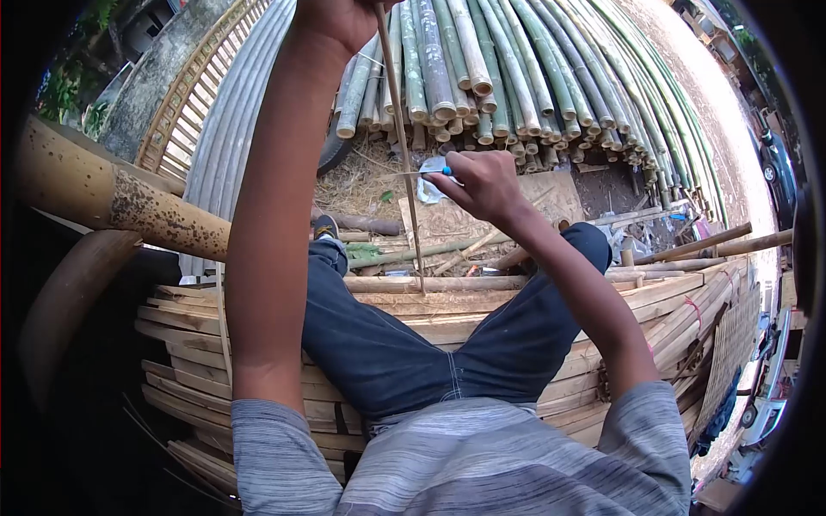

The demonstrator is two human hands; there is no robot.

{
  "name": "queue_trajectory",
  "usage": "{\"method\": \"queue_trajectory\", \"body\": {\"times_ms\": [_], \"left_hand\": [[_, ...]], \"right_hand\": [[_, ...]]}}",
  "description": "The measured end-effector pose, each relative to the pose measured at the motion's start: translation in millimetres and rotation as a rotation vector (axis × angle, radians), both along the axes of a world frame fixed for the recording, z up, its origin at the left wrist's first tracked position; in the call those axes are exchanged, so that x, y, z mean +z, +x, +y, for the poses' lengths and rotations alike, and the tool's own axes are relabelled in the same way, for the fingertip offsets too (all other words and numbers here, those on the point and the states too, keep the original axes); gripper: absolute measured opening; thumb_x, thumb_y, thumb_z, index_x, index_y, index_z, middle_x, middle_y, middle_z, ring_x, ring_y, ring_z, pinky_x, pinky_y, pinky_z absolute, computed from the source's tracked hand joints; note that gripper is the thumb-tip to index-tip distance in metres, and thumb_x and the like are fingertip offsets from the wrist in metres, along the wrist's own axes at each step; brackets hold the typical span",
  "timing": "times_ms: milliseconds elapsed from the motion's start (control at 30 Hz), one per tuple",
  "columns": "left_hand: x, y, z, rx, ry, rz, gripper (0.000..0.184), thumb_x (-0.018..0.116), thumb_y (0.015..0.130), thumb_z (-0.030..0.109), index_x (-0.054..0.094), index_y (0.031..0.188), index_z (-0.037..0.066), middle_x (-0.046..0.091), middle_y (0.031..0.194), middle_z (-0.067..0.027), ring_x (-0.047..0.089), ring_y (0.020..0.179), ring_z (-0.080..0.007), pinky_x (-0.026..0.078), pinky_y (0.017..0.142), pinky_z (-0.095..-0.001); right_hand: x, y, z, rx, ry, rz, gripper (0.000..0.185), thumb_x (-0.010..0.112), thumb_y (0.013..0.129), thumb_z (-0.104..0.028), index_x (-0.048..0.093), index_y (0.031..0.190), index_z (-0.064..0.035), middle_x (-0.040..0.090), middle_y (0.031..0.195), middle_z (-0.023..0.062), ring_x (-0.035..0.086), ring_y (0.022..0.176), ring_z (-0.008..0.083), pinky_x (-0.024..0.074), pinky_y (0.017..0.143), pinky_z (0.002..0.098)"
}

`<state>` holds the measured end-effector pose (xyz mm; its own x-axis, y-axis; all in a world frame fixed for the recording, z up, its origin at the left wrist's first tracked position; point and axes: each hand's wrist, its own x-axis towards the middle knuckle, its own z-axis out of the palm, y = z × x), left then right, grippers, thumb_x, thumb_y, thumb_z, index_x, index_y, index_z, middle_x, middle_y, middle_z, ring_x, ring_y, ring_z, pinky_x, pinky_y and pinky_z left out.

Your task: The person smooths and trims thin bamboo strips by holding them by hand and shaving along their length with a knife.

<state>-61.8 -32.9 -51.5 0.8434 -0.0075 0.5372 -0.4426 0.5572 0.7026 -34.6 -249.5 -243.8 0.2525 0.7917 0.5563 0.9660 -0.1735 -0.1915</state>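
While the person sits facing a large pile of round green bamboo poles [508,69], a long, narrow brown strip [406,155] stands before that pile, on its nearer side. It looks like bamboo or wood, nearly straight and very slender, leaning a little, its top toward the left. Its colour is a dull brown, with a paler tone low down, and its foot reaches the edge of a stack of pale split slats [194,322], nearer than the pile.

The left hand [340,19] is raised high, its fingers curled over the strip's upper part, though the view's edge cuts much of it off. The right hand [488,185] is closed in a fist around a small blue-handled knife [447,171], whose thin blade points left, across the middle of the strip. I can't tell whether the blade touches it.

Left of the pile lies a thick yellowish pole [86,182] speckled with dark blotches. Just in front of the pile, straw-like shavings [357,185] litter the ground beside a flat brown board [538,199].
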Motion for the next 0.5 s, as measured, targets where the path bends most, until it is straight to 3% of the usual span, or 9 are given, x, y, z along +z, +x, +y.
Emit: {"method": "queue_trajectory", "body": {"times_ms": [67, 100, 133, 200, 233, 367, 467, 500], "left_hand": [[2.0, 0.9, -4.3, -0.015, 0.003, 0.024, 0.046, 0.049, 0.095, 0.054, 0.040, 0.067, 0.018, 0.024, 0.051, 0.0095, 0.020, 0.039, -0.0022, 0.017, 0.034, -0.0186], [2.3, 1.0, -5.8, 0.027, 0.013, 0.030, 0.046, 0.049, 0.095, 0.054, 0.040, 0.067, 0.018, 0.024, 0.051, 0.0097, 0.020, 0.039, -0.0022, 0.017, 0.034, -0.0185], [3.4, 0.5, -6.8, 0.070, 0.028, 0.032, 0.046, 0.049, 0.095, 0.054, 0.040, 0.067, 0.018, 0.023, 0.051, 0.0098, 0.020, 0.039, -0.0022, 0.017, 0.034, -0.0184], [3.4, -3.0, -11.4, 0.115, 0.034, 0.052, 0.047, 0.049, 0.094, 0.055, 0.040, 0.066, 0.018, 0.023, 0.050, 0.0102, 0.019, 0.039, -0.0020, 0.017, 0.034, -0.0184], [4.4, -2.7, -13.4, 0.069, 0.058, 0.027, 0.047, 0.049, 0.093, 0.056, 0.040, 0.066, 0.018, 0.023, 0.050, 0.0103, 0.019, 0.039, -0.0019, 0.017, 0.033, -0.0184], [3.3, 2.2, -16.8, 0.017, 0.050, 0.029, 0.046, 0.050, 0.093, 0.056, 0.040, 0.067, 0.019, 0.023, 0.051, 0.0105, 0.019, 0.039, -0.0015, 0.017, 0.033, -0.0179], [2.6, 12.8, -18.2, 0.040, 0.060, -0.008, 0.045, 0.051, 0.094, 0.053, 0.040, 0.068, 0.019, 0.024, 0.051, 0.0105, 0.019, 0.039, -0.0015, 0.018, 0.033, -0.0177], [3.5, 15.0, -18.1, 0.044, 0.065, -0.011, 0.045, 0.051, 0.094, 0.054, 0.040, 0.068, 0.018, 0.024, 0.051, 0.0105, 0.020, 0.039, -0.0015, 0.018, 0.033, -0.0177]], "right_hand": [[4.3, -2.5, 4.9, 0.013, 0.119, 0.024, 0.046, 0.060, 0.088, -0.045, 0.048, 0.060, -0.0106, 0.051, 0.049, 0.0076, 0.052, 0.042, 0.0265, 0.0356, 0.040, 0.0383], [-27.4, -3.7, 1.0, 0.065, 0.069, 0.111, 0.047, 0.058, 0.089, -0.046, 0.049, 0.061, -0.0103, 0.051, 0.048, 0.0085, 0.053, 0.043, 0.0286, 0.0365, 0.041, 0.0397], [-61.2, -17.4, -13.0, 0.114, -0.275, 0.080, 0.048, 0.054, 0.092, -0.048, 0.052, 0.063, -0.0099, 0.051, 0.048, 0.0100, 0.054, 0.044, 0.0313, 0.0382, 0.042, 0.0422], [-148.8, -36.7, -53.3, 0.105, -0.354, 0.255, 0.048, 0.051, 0.092, -0.050, 0.055, 0.065, -0.0099, 0.053, 0.048, 0.0127, 0.056, 0.046, 0.0333, 0.0424, 0.046, 0.0443], [-159.1, -37.4, -59.4, 0.052, -0.342, 0.277, 0.049, 0.052, 0.091, -0.051, 0.055, 0.065, -0.0100, 0.052, 0.048, 0.0127, 0.056, 0.045, 0.0331, 0.0432, 0.045, 0.0441], [-111.5, -36.9, -39.2, 0.079, -0.352, 0.102, 0.052, 0.049, 0.092, -0.053, 0.054, 0.064, -0.0103, 0.054, 0.047, 0.0100, 0.055, 0.041, 0.0289, 0.0400, 0.039, 0.0401], [-81.8, -26.5, -29.9, 0.054, -0.132, 0.105, 0.052, 0.049, 0.092, -0.053, 0.056, 0.063, -0.0101, 0.054, 0.049, 0.0115, 0.057, 0.044, 0.0297, 0.0406, 0.041, 0.0402], [-94.8, -29.3, -33.4, 0.064, -0.262, 0.147, 0.051, 0.050, 0.092, -0.052, 0.056, 0.064, -0.0098, 0.054, 0.049, 0.0120, 0.057, 0.045, 0.0304, 0.0410, 0.042, 0.0411]]}}
